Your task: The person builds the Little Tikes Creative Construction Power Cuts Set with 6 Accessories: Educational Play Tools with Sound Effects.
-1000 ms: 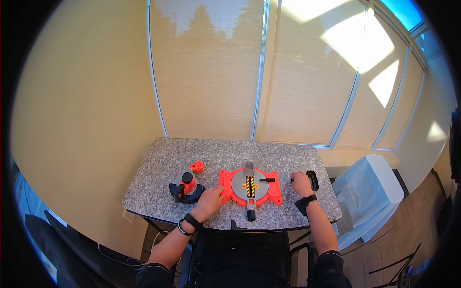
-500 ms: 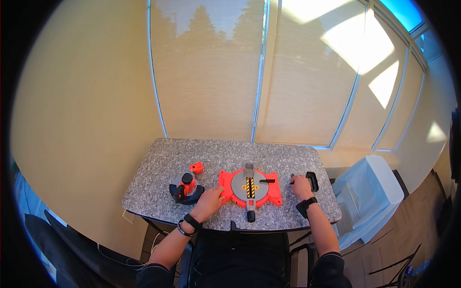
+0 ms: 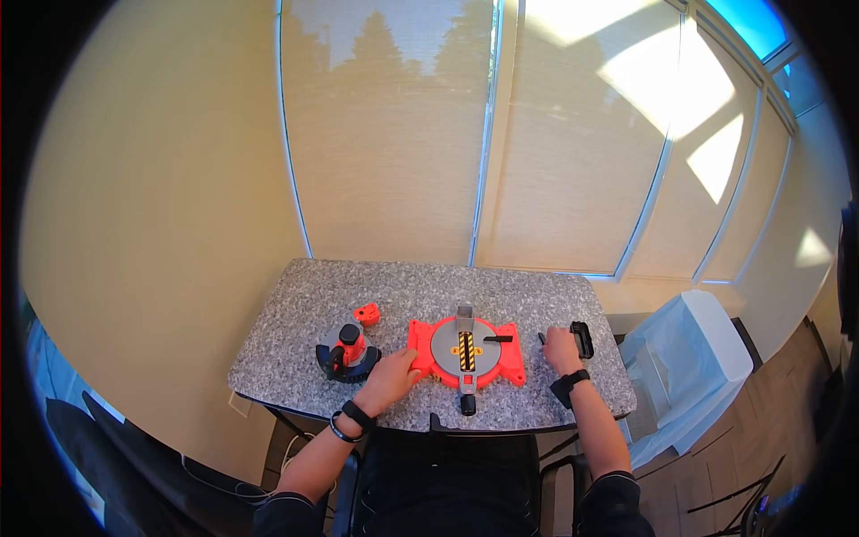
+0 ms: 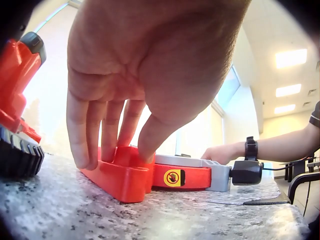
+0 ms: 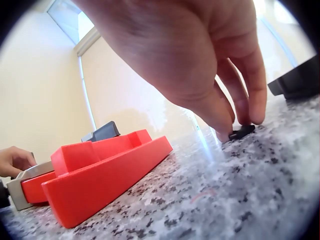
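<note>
The red base [image 3: 511,360] of a toy miter saw lies flat on the table, with a grey turntable [image 3: 445,355] and a yellow-black striped slot. My left hand [image 3: 388,376] grips its left end; in the left wrist view the thumb [image 4: 152,137] is on one side of the red wall and the fingers on the other. To the right of the base, my right hand [image 3: 562,351] pinches a small black piece [image 5: 243,132] low at the tabletop. A black tray-like part [image 3: 582,339] lies just beyond that hand. A black stick-shaped part [image 3: 498,339] lies across the turntable.
Left of the base stands the red and black saw head [image 3: 350,338] with its guard. A small red block [image 3: 366,313] lies behind it. The speckled grey table [image 3: 412,282] backs onto shaded windows. A chair with a pale blue cover [image 3: 693,358] stands at the right.
</note>
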`<state>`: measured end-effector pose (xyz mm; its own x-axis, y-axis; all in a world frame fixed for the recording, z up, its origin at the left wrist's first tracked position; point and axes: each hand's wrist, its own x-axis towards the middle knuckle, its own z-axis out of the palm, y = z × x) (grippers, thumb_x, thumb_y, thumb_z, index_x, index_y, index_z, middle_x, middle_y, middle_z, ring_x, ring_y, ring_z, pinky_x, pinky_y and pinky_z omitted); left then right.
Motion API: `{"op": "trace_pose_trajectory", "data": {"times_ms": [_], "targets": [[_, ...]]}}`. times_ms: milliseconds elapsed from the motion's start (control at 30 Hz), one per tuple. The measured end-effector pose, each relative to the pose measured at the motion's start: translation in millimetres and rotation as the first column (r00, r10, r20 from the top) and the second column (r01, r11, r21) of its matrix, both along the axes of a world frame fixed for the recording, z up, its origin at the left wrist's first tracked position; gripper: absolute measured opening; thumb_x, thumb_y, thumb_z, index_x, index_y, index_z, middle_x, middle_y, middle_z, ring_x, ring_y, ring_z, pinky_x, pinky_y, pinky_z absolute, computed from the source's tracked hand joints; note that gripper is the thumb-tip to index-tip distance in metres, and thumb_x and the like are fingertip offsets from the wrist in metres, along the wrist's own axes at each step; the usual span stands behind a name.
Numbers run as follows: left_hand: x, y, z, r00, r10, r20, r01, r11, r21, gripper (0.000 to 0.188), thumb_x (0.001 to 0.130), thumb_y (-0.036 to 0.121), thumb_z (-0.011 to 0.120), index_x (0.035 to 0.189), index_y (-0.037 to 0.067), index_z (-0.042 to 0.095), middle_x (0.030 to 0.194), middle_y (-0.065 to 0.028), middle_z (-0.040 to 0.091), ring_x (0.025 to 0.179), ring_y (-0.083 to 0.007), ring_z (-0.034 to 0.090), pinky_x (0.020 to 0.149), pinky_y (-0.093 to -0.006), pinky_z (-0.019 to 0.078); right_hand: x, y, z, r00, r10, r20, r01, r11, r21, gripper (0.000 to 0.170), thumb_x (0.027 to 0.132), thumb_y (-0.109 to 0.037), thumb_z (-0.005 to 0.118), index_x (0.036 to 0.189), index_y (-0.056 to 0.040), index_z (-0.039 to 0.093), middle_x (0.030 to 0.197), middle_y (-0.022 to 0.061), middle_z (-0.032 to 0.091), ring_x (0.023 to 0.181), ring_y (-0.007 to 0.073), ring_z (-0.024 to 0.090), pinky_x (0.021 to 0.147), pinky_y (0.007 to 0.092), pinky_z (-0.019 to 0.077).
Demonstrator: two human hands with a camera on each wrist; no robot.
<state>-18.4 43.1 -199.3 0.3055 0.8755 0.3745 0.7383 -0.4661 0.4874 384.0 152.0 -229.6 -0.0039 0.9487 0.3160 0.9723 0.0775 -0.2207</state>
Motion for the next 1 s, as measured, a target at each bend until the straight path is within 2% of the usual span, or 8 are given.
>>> {"op": "trace_pose_trajectory", "data": {"times_ms": [133, 367, 533, 733, 1000], "targets": [[-0.9, 1.4, -3.7, 1.0, 0.006, -0.019, -0.006, 1.0, 0.025, 0.024, 0.089, 0.018, 0.067, 0.101, 0.001, 0.056, 0.099, -0.0199, 0.062, 0.095, -0.0425, 0.062, 0.078, -0.0504, 0.0517, -0.9, -1.1, 1.7, 1.0, -0.005, 0.002, 0.004, 1.0, 0.014, 0.015, 0.077, -0.001, 0.066, 0.092, 0.0007, 0.065, 0.089, 0.0279, 0.068, 0.089, 0.0455, 0.067, 0.08, 0.0523, 0.0544], [1.0, -0.8, 2.1, 1.0, -0.011, -0.026, 0.012, 0.998, 0.063, 0.025, 0.089, 0.019, 0.067, 0.102, 0.0, 0.058, 0.106, -0.0197, 0.061, 0.098, -0.0416, 0.062, 0.08, -0.0491, 0.052, -2.2, -6.0, 7.6, 1.0, 0.012, 0.017, -0.011, 1.0, -0.02, 0.023, 0.075, 0.001, 0.065, 0.098, 0.0012, 0.062, 0.095, 0.0296, 0.067, 0.093, 0.0459, 0.067, 0.082, 0.0522, 0.0545], [2.0, -1.8, 1.6, 0.999, 0.001, -0.034, 0.003, 0.991, 0.132, 0.033, 0.09, 0.018, 0.067, 0.115, -0.002, 0.06, 0.125, -0.0212, 0.059, 0.11, -0.0402, 0.06, 0.091, -0.0464, 0.0521, -2.0, -5.1, 5.0, 0.998, 0.003, 0.065, 0.001, 0.998, -0.061, 0.027, 0.074, -0.002, 0.068, 0.099, 0.0027, 0.06, 0.096, 0.0292, 0.068, 0.095, 0.0455, 0.067, 0.083, 0.0519, 0.055], [5.5, -6.8, 12.9, 1.0, 0.003, -0.018, -0.001, 0.997, 0.081, 0.036, 0.089, 0.018, 0.067, 0.118, -0.001, 0.059, 0.132, -0.022, 0.056, 0.116, -0.0406, 0.058, 0.097, -0.0464, 0.0499, 0.2, -3.4, 5.3, 0.997, 0.004, 0.082, 0.011, 0.984, -0.177, 0.033, 0.071, -0.009, 0.072, 0.101, 0.003, 0.061, 0.098, 0.0299, 0.068, 0.095, 0.0451, 0.067, 0.085, 0.0501, 0.0556], [12.0, -9.5, 20.5, 1.0, 0.012, -0.014, -0.01, 0.992, 0.127, 0.037, 0.089, 0.018, 0.069, 0.12, 0.0, 0.06, 0.137, -0.0215, 0.053, 0.123, -0.0402, 0.054, 0.102, -0.046, 0.0474, 3.0, -6.3, 5.3, 0.995, 0.001, 0.1, 0.017, 0.983, -0.18, 0.018, 0.072, -0.009, 0.069, 0.086, 0.0019, 0.069, 0.095, 0.0263, 0.07, 0.093, 0.0417, 0.069, 0.084, 0.0484, 0.0557]]}}
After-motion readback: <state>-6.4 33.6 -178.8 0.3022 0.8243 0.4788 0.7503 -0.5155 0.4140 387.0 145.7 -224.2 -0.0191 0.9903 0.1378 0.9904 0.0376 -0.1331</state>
